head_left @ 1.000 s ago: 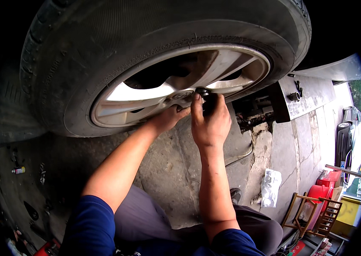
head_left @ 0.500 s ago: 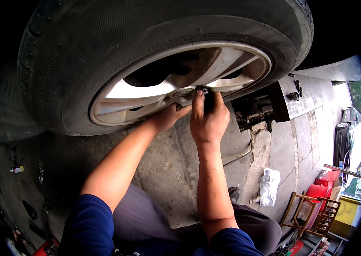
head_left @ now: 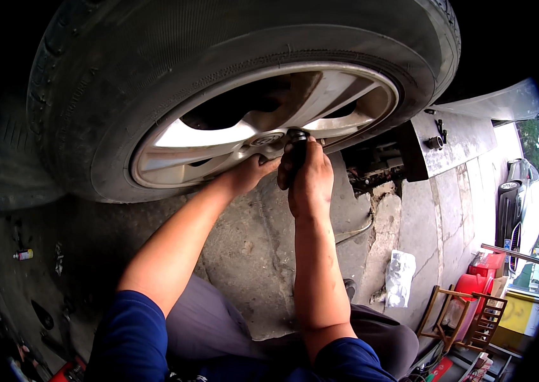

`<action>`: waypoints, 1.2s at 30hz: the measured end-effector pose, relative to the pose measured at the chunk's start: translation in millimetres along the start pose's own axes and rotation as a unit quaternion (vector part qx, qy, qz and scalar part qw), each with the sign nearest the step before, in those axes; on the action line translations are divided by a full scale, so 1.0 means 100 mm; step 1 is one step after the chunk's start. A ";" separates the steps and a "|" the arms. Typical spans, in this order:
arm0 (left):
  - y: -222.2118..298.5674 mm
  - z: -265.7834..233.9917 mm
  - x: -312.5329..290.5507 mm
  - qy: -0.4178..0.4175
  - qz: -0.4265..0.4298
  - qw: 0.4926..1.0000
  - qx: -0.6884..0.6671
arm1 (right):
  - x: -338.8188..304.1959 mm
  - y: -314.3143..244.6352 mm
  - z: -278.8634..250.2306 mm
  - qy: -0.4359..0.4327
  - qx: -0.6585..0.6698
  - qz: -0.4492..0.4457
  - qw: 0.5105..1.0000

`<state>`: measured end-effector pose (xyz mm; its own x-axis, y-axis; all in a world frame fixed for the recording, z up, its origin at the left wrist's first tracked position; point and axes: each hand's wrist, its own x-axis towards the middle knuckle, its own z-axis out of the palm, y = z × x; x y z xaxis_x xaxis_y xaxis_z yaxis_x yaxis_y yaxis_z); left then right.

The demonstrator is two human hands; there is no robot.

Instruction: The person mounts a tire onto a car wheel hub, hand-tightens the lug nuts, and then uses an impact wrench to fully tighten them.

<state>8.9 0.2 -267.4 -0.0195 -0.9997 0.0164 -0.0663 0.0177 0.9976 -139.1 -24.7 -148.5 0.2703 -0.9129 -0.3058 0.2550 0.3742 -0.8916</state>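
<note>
Right of the hub (head_left: 268,139), the right hand (head_left: 311,177) curls round a dark cylinder (head_left: 299,144), seemingly steadying it; whether the left hand (head_left: 249,174) below grips anything, I can't tell.

Grey slab (head_left: 463,148): I've got it on my feed now, a dark ring-shaped part (head_left: 435,142) sitting close to its left edge.
Concrete floor (head_left: 244,248): cracked all over, and there's a crumpled white sheet (head_left: 400,278) on it, right of the middle!
Floor's left edge: I spot a small yellow-and-white can (head_left: 23,254) in the gloom.
Floor's lower right corner: wooden chair frame (head_left: 461,323), red tub (head_left: 470,286) just beside it, yellow panel (head_left: 514,311) too.
Bright opening: a parked car (head_left: 516,204), and green trees (head_left: 531,137) showing outside.
</note>
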 end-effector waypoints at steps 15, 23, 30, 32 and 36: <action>0.10 -0.01 -0.04 0.005 -0.023 0.998 -0.063 | -0.07 -0.03 -0.03 -0.124 0.113 0.059 0.984; -0.04 0.02 0.01 0.000 0.009 0.999 0.039 | 0.04 0.09 -0.03 0.060 -0.295 -0.206 0.931; 0.08 0.01 -0.05 -0.016 0.038 0.996 -0.073 | -0.09 -0.08 0.02 0.028 -0.269 -0.192 0.943; 0.11 0.00 -0.04 0.024 0.060 0.998 0.004 | -0.13 -0.08 0.11 0.117 -0.456 -0.355 0.807; 0.12 -0.01 -0.04 0.001 -0.022 1.000 0.004 | -0.06 -0.07 0.13 0.056 -0.171 -0.145 0.973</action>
<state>9.1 4.8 -255.3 -0.0154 -0.9995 -0.0283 -0.0759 -0.0270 0.9967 -130.6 -19.6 -136.5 0.1245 -0.9913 -0.0423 -0.0238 0.0396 -0.9989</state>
